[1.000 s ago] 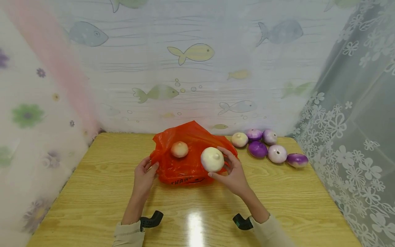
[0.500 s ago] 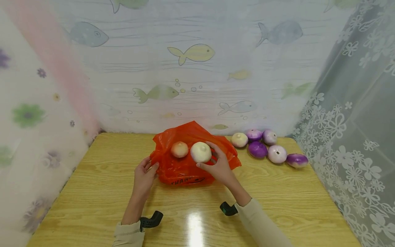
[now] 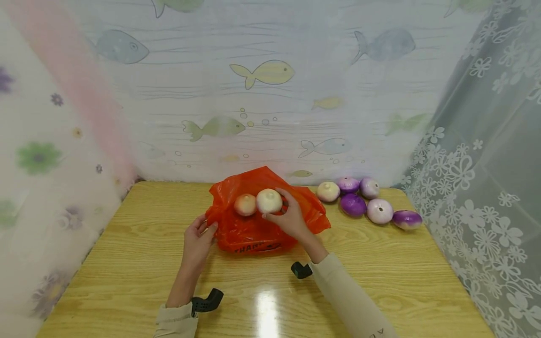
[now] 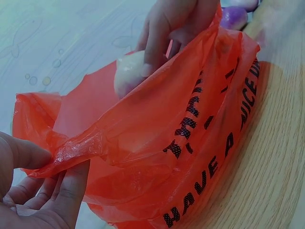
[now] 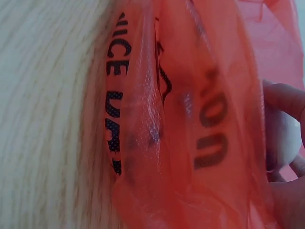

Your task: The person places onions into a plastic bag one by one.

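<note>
Holding a pale round onion-like bulb (image 3: 269, 200) over the mouth of the crumpled orange plastic bag (image 3: 253, 230), the right hand (image 3: 289, 218) has its fingers curled round it, just beside a tan bulb (image 3: 245, 204) already inside. The left hand (image 3: 196, 239) pinches the bag's rim at nine o'clock. Bagging looks under way; next, I'd judge, comes letting go low, then fetching from the purple and white bulbs (image 3: 367, 202) at three o'clock.
</note>
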Demonstrator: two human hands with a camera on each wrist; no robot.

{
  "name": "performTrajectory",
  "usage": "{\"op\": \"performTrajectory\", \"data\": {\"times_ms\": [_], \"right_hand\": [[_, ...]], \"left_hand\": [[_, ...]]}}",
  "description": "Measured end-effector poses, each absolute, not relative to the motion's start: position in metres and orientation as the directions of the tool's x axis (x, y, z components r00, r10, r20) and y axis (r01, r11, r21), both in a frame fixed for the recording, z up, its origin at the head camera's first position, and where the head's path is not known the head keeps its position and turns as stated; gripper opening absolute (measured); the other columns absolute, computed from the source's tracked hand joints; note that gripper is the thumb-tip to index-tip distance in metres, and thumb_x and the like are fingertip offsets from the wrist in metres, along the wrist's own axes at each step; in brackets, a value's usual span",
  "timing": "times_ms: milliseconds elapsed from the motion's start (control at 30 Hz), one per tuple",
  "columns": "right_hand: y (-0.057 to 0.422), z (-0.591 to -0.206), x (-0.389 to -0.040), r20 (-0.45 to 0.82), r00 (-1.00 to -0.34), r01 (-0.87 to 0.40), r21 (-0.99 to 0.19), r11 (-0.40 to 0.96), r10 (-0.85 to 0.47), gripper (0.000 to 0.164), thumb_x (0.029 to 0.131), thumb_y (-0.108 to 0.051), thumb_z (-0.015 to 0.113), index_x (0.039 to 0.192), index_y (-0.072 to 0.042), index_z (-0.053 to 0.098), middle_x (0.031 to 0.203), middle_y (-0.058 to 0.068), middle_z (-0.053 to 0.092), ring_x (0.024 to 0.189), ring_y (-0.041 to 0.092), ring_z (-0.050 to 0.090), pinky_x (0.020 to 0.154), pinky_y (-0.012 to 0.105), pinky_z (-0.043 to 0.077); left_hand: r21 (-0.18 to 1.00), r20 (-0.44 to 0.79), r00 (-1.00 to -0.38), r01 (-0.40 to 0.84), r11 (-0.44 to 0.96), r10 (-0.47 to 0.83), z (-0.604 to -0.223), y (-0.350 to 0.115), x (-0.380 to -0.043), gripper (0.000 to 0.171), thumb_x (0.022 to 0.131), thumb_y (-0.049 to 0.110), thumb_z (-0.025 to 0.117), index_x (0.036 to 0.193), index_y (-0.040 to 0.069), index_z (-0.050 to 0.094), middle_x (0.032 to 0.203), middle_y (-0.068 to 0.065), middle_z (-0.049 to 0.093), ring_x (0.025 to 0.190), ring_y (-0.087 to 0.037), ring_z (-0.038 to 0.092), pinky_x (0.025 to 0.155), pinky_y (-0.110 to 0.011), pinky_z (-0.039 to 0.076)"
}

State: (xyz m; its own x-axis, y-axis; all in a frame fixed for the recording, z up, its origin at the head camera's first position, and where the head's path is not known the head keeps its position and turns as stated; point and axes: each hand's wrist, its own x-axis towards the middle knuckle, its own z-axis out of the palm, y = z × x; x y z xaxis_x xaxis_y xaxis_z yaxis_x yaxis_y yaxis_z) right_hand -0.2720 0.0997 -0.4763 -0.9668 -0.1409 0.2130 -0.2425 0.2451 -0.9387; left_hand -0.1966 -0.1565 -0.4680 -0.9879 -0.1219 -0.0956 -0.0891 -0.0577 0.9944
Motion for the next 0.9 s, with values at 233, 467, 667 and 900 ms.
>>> {"op": "performTrajectory", "data": {"times_ms": [233,467,667,900], "right_hand": [[0.095,-0.483,-0.287,0.204,-0.972,-0.232,-0.918,0.322,-0.118,0.078,0.078,-0.005,0.087,0.146,-0.003,0.048,0.138,0.019,0.056,0.116,0.036,0.06,0.096,0.047,0.055],[0.094,-0.488,-0.295,0.155,-0.982,-0.182,-0.923,0.34,-0.103,0.08,0.078,-0.003,0.087,0.147,0.001,0.046,0.141,0.022,0.054,0.122,0.038,0.057,0.104,0.052,0.049],[0.096,-0.494,-0.3,0.157,-0.98,-0.19,-0.918,0.349,-0.121,0.083,0.075,-0.001,0.088,0.147,0.001,0.047,0.141,0.022,0.056,0.124,0.037,0.056,0.107,0.051,0.046],[0.099,-0.502,-0.305,0.14,-0.983,-0.174,-0.906,0.387,-0.116,0.083,0.075,-0.003,0.088,0.146,0.004,0.047,0.138,0.023,0.057,0.121,0.037,0.057,0.107,0.05,0.046]], "left_hand": [[0.994,-0.096,-0.988,-0.09,-0.058,-0.121,-0.469,-0.157,-0.197,0.041,0.107,0.011,0.052,0.147,0.006,0.045,0.142,-0.018,0.055,0.095,-0.007,0.062,0.075,-0.018,0.054],[0.994,-0.096,-0.988,-0.09,-0.057,-0.12,-0.469,-0.157,-0.197,0.041,0.107,0.011,0.052,0.147,0.005,0.045,0.141,-0.018,0.055,0.094,-0.008,0.062,0.075,-0.019,0.054],[0.994,-0.095,-0.989,-0.088,-0.061,-0.116,-0.469,-0.156,-0.197,0.04,0.106,0.01,0.052,0.146,0.005,0.045,0.141,-0.018,0.056,0.095,-0.008,0.062,0.075,-0.019,0.054],[0.995,-0.096,-0.988,-0.09,-0.051,-0.118,-0.468,-0.155,-0.197,0.04,0.106,0.01,0.052,0.145,0.005,0.046,0.14,-0.018,0.056,0.096,-0.007,0.062,0.075,-0.019,0.054]]}}
